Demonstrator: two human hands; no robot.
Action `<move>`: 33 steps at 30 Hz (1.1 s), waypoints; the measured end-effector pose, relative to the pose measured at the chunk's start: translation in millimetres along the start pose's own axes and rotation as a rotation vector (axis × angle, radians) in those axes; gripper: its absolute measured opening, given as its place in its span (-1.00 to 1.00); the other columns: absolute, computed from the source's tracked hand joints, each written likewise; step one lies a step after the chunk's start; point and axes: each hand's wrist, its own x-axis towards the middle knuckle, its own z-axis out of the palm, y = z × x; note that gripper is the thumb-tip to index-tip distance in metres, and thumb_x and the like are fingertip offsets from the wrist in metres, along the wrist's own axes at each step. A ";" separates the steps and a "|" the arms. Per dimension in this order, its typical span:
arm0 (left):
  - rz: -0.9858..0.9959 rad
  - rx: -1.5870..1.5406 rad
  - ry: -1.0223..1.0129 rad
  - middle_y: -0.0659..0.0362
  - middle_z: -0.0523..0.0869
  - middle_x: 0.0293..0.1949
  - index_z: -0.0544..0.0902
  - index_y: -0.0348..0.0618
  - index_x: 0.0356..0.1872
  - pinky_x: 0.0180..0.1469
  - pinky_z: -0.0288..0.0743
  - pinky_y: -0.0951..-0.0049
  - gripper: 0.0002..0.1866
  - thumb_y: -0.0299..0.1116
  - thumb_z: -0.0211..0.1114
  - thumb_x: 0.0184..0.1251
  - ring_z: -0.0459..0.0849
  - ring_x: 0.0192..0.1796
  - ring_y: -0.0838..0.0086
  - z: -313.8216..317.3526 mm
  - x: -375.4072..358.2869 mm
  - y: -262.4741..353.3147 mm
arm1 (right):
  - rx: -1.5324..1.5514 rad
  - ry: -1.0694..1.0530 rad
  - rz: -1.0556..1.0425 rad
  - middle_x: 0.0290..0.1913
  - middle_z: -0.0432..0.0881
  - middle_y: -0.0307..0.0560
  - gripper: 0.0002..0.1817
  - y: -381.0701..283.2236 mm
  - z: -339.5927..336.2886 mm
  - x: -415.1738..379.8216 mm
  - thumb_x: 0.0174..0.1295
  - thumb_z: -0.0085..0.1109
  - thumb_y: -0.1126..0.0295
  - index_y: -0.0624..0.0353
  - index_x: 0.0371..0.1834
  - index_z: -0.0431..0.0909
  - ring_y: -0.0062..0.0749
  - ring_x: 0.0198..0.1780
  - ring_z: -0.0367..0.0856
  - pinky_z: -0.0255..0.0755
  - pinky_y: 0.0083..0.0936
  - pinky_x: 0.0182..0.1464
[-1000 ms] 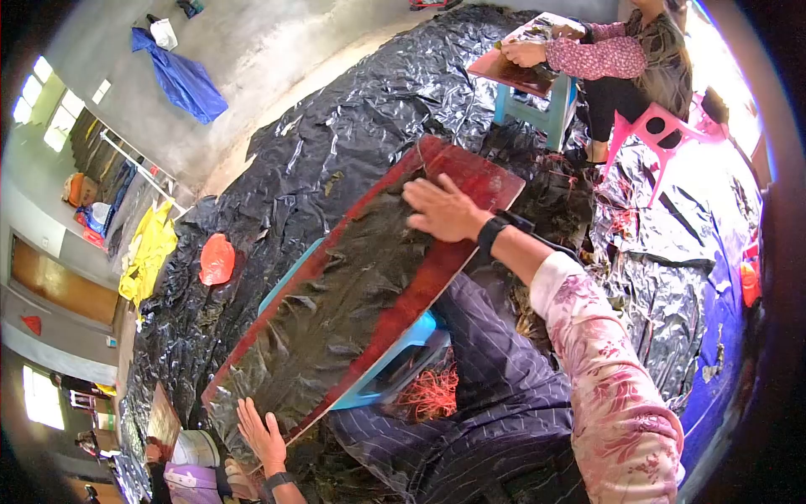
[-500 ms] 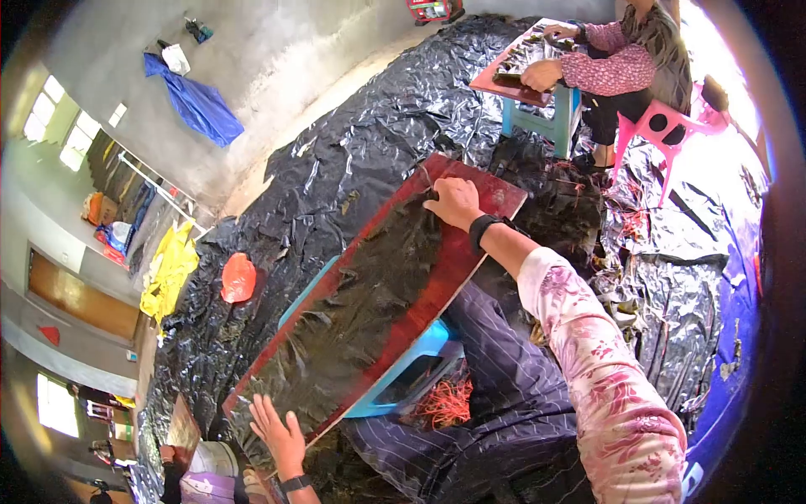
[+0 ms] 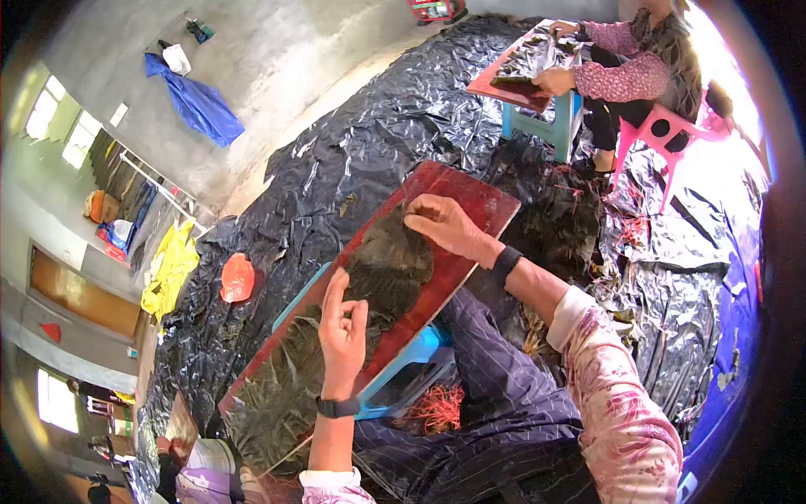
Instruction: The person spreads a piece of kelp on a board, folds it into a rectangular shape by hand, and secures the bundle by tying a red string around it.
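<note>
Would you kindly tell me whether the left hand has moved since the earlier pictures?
Yes: the left hand has moved up along the red board, from its lower end toward its middle.

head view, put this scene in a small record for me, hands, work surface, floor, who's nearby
left hand: over dark leaves, contact unclear
right hand: curled at the leaves' upper end, grip unclear
work surface: red board above a blue stool
floor: black plastic sheeting, orange bag
nearby: co-worker on a pink seat, at another board
</note>
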 end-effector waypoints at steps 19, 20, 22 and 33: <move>0.105 0.174 0.339 0.08 0.70 -0.07 0.57 -0.33 0.10 0.02 0.50 0.39 -0.70 -0.49 0.27 0.39 0.65 -0.07 0.39 20.3 5.3 8.4 | -0.040 -0.285 -0.200 -0.34 0.65 -0.09 -0.85 -51.8 75.8 -29.1 0.34 0.19 0.42 0.30 -0.20 0.54 -0.53 -0.30 0.58 0.48 -0.45 -0.23; 0.086 0.134 0.347 0.03 0.69 -0.07 0.57 -0.34 0.08 0.02 0.50 0.38 -0.73 -0.51 0.23 0.40 0.67 -0.07 0.30 21.8 5.7 11.9 | -0.024 -0.281 -0.193 -0.30 0.64 -0.12 -0.85 -50.5 77.0 -29.6 0.35 0.19 0.41 0.30 -0.17 0.54 -0.55 -0.27 0.57 0.46 -0.48 -0.21; 0.060 0.074 0.355 0.03 0.69 -0.09 0.57 -0.34 0.08 0.02 0.51 0.37 -0.73 -0.51 0.21 0.41 0.67 -0.07 0.28 23.1 6.5 13.1 | -0.007 -0.276 -0.184 -0.27 0.64 -0.15 -0.84 -48.3 78.5 -30.8 0.36 0.19 0.41 0.29 -0.14 0.54 -0.58 -0.24 0.55 0.44 -0.51 -0.20; 0.071 0.175 0.391 0.07 0.69 -0.22 0.57 -0.34 0.00 -0.13 0.50 0.40 -0.79 -0.46 0.04 0.53 0.65 -0.20 0.41 29.7 8.9 15.8 | 0.034 -0.193 -0.126 -0.38 0.60 -0.17 -0.83 -46.1 84.6 -40.0 0.36 0.15 0.36 0.27 -0.21 0.53 -0.56 -0.33 0.53 0.45 -0.50 -0.25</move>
